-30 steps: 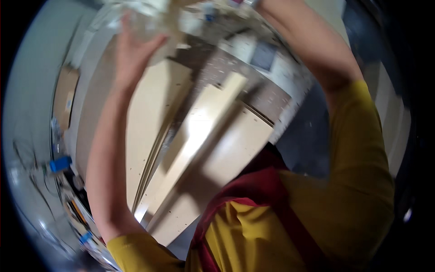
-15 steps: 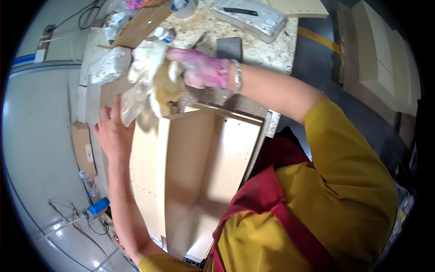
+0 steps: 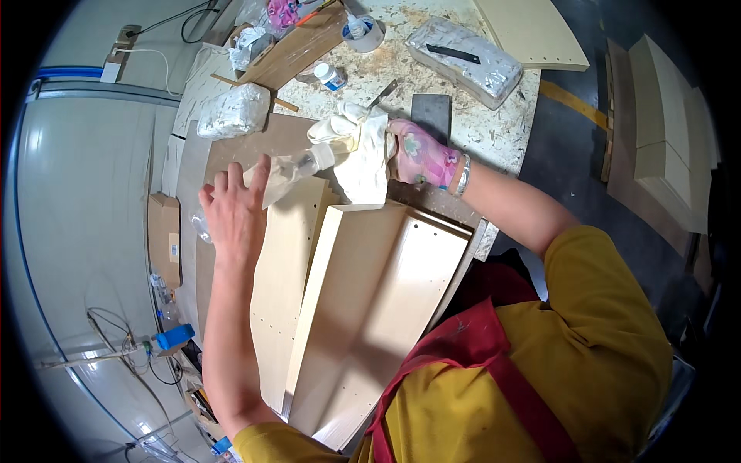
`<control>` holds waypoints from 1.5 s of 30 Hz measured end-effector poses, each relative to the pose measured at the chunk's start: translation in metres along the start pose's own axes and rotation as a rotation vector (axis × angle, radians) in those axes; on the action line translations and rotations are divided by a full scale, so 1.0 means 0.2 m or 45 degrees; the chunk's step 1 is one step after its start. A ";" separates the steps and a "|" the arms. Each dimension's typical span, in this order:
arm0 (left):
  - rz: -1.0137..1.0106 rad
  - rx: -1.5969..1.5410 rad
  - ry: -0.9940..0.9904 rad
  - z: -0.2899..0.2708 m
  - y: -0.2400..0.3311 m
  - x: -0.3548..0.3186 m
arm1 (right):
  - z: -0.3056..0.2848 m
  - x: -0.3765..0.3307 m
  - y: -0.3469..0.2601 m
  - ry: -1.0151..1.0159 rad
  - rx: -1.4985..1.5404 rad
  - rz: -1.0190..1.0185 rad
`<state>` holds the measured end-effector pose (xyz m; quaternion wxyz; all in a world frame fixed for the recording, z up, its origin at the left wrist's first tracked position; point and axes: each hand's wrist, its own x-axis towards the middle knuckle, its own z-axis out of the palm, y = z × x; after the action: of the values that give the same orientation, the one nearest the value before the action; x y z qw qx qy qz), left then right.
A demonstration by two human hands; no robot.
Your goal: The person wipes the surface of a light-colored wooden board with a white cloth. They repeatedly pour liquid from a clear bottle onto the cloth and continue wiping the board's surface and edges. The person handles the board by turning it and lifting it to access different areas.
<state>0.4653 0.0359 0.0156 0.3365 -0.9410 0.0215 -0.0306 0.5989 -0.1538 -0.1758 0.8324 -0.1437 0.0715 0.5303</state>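
Note:
My bare left hand [image 3: 234, 207] is wrapped round a clear plastic bottle [image 3: 284, 176], tilted with its cap end toward the right. The bottle's cap end meets a white cloth [image 3: 364, 171], bunched up in my right hand [image 3: 424, 154], which wears a pink patterned glove. My right fingers are closed on the cloth, partly hidden by it. Just below both hands, pale wooden panels [image 3: 340, 285] joined at an angle stand on the bench. Another pale panel [image 3: 279, 285] with small drilled holes lies to their left.
On the stained worktable [image 3: 401, 65] lie a plastic-wrapped block [image 3: 463, 62], a dark grey block [image 3: 431, 116], a small white bottle [image 3: 330, 76], a tape roll [image 3: 363, 35] and another wrapped bundle [image 3: 234, 112]. Stacked boards [image 3: 664, 139] stand at the right beyond the floor.
The bottle's cap end and the cloth now show clearly together. The whole view has shifted, so bench, panels and hands appear farther right and somewhat lower.

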 end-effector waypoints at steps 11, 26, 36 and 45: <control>-0.036 -0.544 0.001 0.19 0.07 0.14 | 0.19 -0.18 -0.10 -0.302 -0.221 -0.339; -0.697 -2.355 0.084 0.59 0.24 0.36 | 0.03 -0.32 -0.02 -0.473 -0.178 -0.304; -0.529 -1.768 -0.537 -0.24 -0.29 -0.88 | 0.42 -0.60 -0.29 0.465 -0.316 -0.723; -1.027 -1.212 -0.528 -0.53 0.14 -1.85 | 1.11 -0.76 0.45 -0.794 -2.803 -1.224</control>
<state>0.0879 -0.0297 0.0627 -0.1573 -0.9077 -0.3869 0.0406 0.4461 -0.1794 0.0609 0.3603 -0.6454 -0.6724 -0.0391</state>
